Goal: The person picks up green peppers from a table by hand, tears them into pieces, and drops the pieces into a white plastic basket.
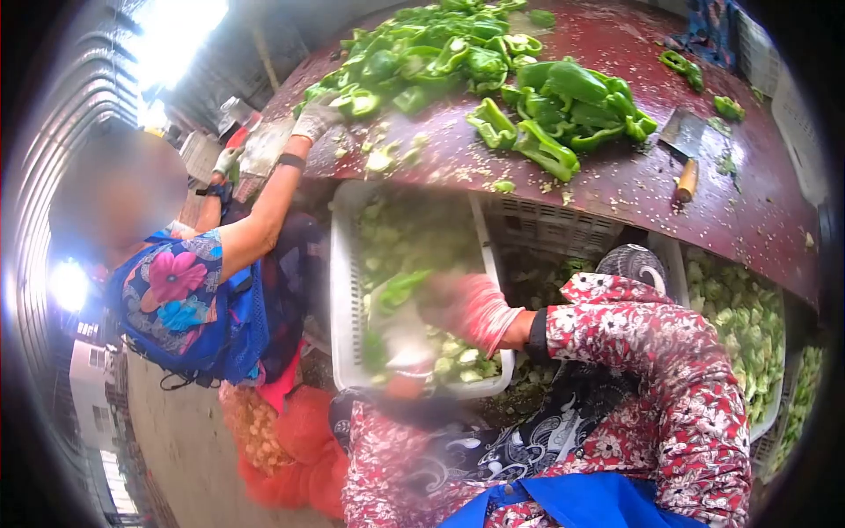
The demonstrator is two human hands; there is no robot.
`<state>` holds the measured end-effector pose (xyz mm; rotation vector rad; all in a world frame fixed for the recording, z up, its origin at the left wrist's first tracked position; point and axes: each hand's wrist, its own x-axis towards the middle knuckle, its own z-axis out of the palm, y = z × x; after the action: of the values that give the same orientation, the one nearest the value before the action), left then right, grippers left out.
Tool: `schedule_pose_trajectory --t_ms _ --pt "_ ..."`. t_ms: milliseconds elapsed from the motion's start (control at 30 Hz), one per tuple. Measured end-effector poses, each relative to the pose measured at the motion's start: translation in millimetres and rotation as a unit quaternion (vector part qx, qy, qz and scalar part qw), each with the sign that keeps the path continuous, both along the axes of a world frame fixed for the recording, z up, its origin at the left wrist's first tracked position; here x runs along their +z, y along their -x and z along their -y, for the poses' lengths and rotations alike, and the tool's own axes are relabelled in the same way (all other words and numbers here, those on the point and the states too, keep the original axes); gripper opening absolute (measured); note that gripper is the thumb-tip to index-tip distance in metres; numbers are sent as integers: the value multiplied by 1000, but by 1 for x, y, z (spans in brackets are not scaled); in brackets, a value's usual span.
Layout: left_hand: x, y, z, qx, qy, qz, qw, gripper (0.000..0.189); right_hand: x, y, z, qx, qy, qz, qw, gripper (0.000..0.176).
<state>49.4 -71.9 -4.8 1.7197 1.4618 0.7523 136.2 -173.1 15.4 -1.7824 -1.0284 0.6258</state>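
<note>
Both hands were over a white basket (pixel 344 290) that sat below the counter (pixel 634 53) edge, w/ its mouth right under the lip, prob. so bits pushed off the top drop straight in. The right hand (pixel 466 310), in a pink-red glove, reached into the basket from the floral sleeve side. The left hand (pixel 400 341), in a pale glove, was just beside it, nearer the body. Both were motion-blurred, so can't tell if the fingers were apart or closed on anything. A green pepper piece (pixel 401 286) showed just above the left hand, touching or v. near it; whether it was gripped I couldn't tell. The basket held a layer of pale green cut bits.

A co-worker at the left reached up w/ one gloved hand (pixel 315 119) resting on the edge of the far heap (pixel 422 53), arm stretched since the counter stood above them. Their other hand (pixel 227 164) was lower, by the counter corner.

The cleaver (pixel 685 145) lay flat on the counter, well apart from all hands, blade away from the edge.

Counts: 2 own hands, 2 co-worker hands, 1 cleaver, 2 big pepper heaps (far one, plus near heap (pixel 563 110)), a few loose pieces at the right. Baskets: 2 sure, the 2nd (pixel 764 414) at the right, also full of bits; poss. a 3rd at the far edge, too cut off to say.
</note>
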Motion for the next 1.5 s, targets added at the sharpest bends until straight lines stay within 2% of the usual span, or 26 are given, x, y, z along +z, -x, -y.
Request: schedule_pose_trajectory --t_ms 33,67,133,167,200,333,433,533,600,633,733,800,867,900,933,967,1000,1033,1067,1100,1133,1200,1333,1400,1467,1500 --pt "13 2 5 -91 4 211 973 19 5 -1 0 30 22 32 999 29" --pt "27 -2 11 -97 4 214 972 19 9 -2 -1 60 44 66 995 29" --pt "56 -16 26 140 207 244 937 16 12 -6 -6 70 50 112 990 29" --pt "12 0 8 -76 108 326 936 20 24 -8 -2 68 92 89 989 28" --pt "-2 10 1 -157 44 203 966 22 32 -9 -1 69 133 64 987 27" --pt "0 3 17 -148 -19 192 970 19 26 -12 -12 53 215 63 973 27" --pt "-6 3 15 -139 -65 153 976 18 13 -10 -15 28 131 119 984 25" --pt "-6 9 9 -89 -28 146 985 17 5 -1 -16 -18 93 64 993 23" --pt "-24 9 -7 -139 -67 186 970 18 3 0 -16 0 87 58 995 29" --pt "-28 6 -20 -39 70 221 972 20 3 0 -16 12 79 54 995 34" --pt "16 5 -9 18 193 337 921 24 5 -5 -17 29 40 17 999 44" --pt "19 14 -23 33 196 292 935 24 -3 -5 -22 39 11 -13 999 49" --pt "41 29 -17 -162 144 238 947 28 -29 -4 -32 23 -71 -67 995 55" --pt "45 41 -18 -287 -130 -65 947 33 -12 -2 -19 28 -85 -139 986 57" --pt "36 44 -22 -308 -197 -145 919 37 -22 -2 -16 38 -135 -149 979 52" --pt "31 44 -22 -287 -147 -69 944 33 6 0 -12 17 -123 -256 959 34" --pt "21 40 -25 -148 51 2 988 30 19 2 -14 2 -108 -209 972 36" --pt "1 40 -37 -111 -1 33 993 28 -4 5 -32 -9 -215 -175 961 34" --pt "-54 52 -73 -186 -237 -183 936 24 15 9 -30 -19 -152 -196 969 31" --pt "-3 46 -40 -170 -116 -115 972 21 15 12 -35 -14 -145 -230 962 28" --pt "-41 39 -54 -128 -56 117 983 18 -4 12 -46 -27 -198 -220 955 24" --pt "-10 40 -42 -35 174 299 938 16 19 21 -45 -42 -153 -255 954 24" --pt "-3 47 -45 47 187 306 932 37 22 35 -57 -57 -127 -255 957 24" --pt "-3 51 -49 47 114 319 940 29 15 38 -67 -71 -149 -253 953 22" --pt "4 64 -60 -69 63 327 940 22 11 26 -75 -168 -138 -279 935 20" --pt "17 60 -57 74 163 532 828 20 17 18 -72 -160 -139 -301 930 19"
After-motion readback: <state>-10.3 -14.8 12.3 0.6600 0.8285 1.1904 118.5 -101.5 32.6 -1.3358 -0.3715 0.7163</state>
